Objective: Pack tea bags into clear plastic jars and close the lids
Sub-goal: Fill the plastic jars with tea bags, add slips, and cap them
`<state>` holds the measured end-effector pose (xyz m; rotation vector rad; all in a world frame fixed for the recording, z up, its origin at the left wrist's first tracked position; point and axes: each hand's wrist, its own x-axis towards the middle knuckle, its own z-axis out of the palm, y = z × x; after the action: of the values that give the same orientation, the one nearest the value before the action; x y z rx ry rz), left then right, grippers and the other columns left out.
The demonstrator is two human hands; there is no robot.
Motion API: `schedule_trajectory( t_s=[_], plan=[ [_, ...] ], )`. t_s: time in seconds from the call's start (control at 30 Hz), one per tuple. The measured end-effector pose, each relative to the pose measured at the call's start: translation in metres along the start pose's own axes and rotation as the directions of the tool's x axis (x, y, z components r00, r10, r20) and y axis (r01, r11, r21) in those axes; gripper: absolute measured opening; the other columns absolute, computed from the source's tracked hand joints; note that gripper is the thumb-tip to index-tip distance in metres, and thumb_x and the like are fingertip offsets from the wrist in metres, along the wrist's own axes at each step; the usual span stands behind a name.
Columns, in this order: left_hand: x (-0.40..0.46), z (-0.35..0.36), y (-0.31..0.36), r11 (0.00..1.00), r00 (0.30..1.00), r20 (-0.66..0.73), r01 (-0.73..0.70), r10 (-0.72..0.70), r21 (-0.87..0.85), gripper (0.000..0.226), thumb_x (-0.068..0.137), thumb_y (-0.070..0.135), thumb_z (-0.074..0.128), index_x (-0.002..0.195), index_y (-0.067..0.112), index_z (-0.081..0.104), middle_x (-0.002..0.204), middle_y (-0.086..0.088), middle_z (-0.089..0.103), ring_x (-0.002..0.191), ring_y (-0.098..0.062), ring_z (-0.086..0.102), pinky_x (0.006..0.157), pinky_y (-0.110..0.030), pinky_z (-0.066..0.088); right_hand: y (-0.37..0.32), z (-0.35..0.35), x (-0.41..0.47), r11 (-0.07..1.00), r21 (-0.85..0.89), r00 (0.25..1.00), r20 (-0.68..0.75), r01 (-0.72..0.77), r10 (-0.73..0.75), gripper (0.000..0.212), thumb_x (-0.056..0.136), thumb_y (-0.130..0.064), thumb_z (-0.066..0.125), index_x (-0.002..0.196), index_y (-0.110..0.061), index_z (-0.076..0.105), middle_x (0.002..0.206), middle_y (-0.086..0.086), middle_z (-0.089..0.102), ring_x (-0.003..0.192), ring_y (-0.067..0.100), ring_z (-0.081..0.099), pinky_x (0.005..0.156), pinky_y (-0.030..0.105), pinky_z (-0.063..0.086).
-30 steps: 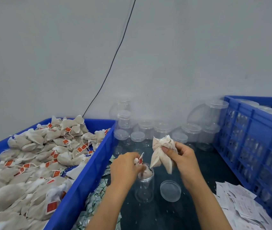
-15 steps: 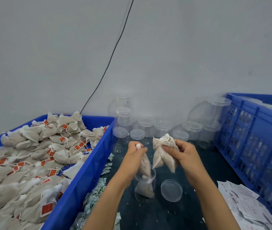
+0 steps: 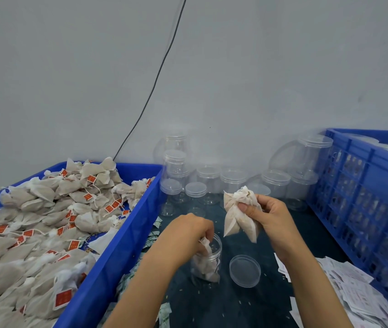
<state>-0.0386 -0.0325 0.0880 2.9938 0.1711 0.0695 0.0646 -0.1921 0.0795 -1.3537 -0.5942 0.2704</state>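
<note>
Pressing a tea bag (image 3: 206,245) down through the mouth of the open jar (image 3: 208,263), the left hand (image 3: 188,229) has its fingertips curled over the jar rim, its grip closed on the top of that bag. The jar stands upright on the dark bench (image 3: 223,306) and already holds tea bags in its lower half. The right hand (image 3: 267,215) is raised above and to the right of the jar, its grip closed on a bunch of tea bags (image 3: 239,213) that hang down from thumb and fingers. The jar's lid (image 3: 245,271) lies flat on the bench just right of the jar, apart from it. A blue crate (image 3: 108,263) on the left is heaped with tea bags carrying red tags (image 3: 63,298). A row of capped empty jars (image 3: 232,183) stands at the back against the wall. A second blue crate (image 3: 363,185) sits on the right, with loose printed papers (image 3: 344,290) spread in front of it.
</note>
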Motion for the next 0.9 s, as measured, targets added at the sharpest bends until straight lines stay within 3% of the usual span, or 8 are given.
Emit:
schedule_trajectory(
  t_s=[0.17, 0.3, 0.47, 0.67, 0.8, 0.9],
  plan=[
    [0.007, -0.005, 0.000, 1.000, 1.000, 0.010, -0.002, 0.002, -0.026, 0.032, 0.082, 0.027, 0.074, 0.113, 0.020, 0.069, 0.114, -0.001, 0.068, 0.103, -0.018, 0.062, 0.085, -0.027, 0.048, 0.000, -0.002, 0.000, 1.000, 0.009, 1.000, 0.018, -0.012, 0.012, 0.031, 0.068, -0.029, 0.071, 0.095, -0.014, 0.072, 0.087, -0.001, 0.076, 0.077, 0.010, 0.072, 0.060, 0.015, 0.052],
    [0.014, -0.012, 0.004, 0.991, 0.996, 0.081, -0.056, 0.046, 0.124, 0.029, 0.083, 0.035, 0.072, 0.110, 0.025, 0.072, 0.113, -0.001, 0.067, 0.105, -0.019, 0.059, 0.077, -0.028, 0.042, 0.001, -0.004, 0.001, 1.000, 0.010, 1.000, 0.024, -0.019, 0.019, 0.031, 0.068, -0.030, 0.071, 0.095, -0.016, 0.072, 0.088, 0.000, 0.076, 0.079, 0.011, 0.072, 0.061, 0.017, 0.053],
    [0.026, -0.010, 0.016, 0.963, 0.979, 0.194, -0.111, 0.063, 0.246, 0.024, 0.084, 0.015, 0.071, 0.107, 0.016, 0.074, 0.111, -0.006, 0.070, 0.099, -0.025, 0.064, 0.089, -0.036, 0.053, 0.004, -0.005, 0.002, 1.000, 0.020, 0.999, 0.031, -0.020, 0.019, 0.032, 0.068, -0.029, 0.072, 0.097, -0.016, 0.072, 0.089, 0.000, 0.076, 0.081, 0.013, 0.072, 0.062, 0.018, 0.054],
    [0.026, -0.013, 0.030, 0.943, 0.952, 0.306, -0.105, 0.004, 0.314, 0.032, 0.096, 0.016, 0.049, 0.125, 0.006, 0.059, 0.122, -0.013, 0.061, 0.108, -0.032, 0.058, 0.087, -0.036, 0.046, 0.005, -0.008, 0.004, 0.999, 0.040, 0.996, 0.083, -0.030, 0.027, 0.034, 0.071, -0.025, 0.072, 0.101, -0.009, 0.071, 0.093, 0.006, 0.075, 0.083, 0.016, 0.072, 0.064, 0.020, 0.054],
    [0.016, -0.025, 0.027, 0.982, 0.910, 0.413, -0.068, -0.011, 0.175, 0.037, 0.098, 0.013, 0.047, 0.133, 0.016, 0.056, 0.130, -0.009, 0.059, 0.115, -0.030, 0.056, 0.096, -0.039, 0.047, 0.005, -0.010, 0.002, 0.995, 0.078, 0.985, 0.167, -0.057, 0.044, 0.024, 0.071, -0.023, 0.072, 0.092, -0.013, 0.076, 0.093, 0.010, 0.075, 0.082, 0.017, 0.072, 0.063, 0.020, 0.054],
    [0.002, -0.033, 0.005, 0.999, 0.965, 0.263, 0.004, 0.009, -0.050, 0.028, 0.096, 0.012, 0.051, 0.116, 0.019, 0.070, 0.118, 0.002, 0.068, 0.107, -0.017, 0.062, 0.097, -0.037, 0.049, 0.006, -0.008, 0.002, 0.993, 0.097, 0.972, 0.229, -0.073, 0.049, 0.018, 0.072, -0.020, 0.071, 0.087, -0.013, 0.077, 0.091, 0.010, 0.075, 0.079, 0.016, 0.071, 0.064, 0.021, 0.054]
  ],
)
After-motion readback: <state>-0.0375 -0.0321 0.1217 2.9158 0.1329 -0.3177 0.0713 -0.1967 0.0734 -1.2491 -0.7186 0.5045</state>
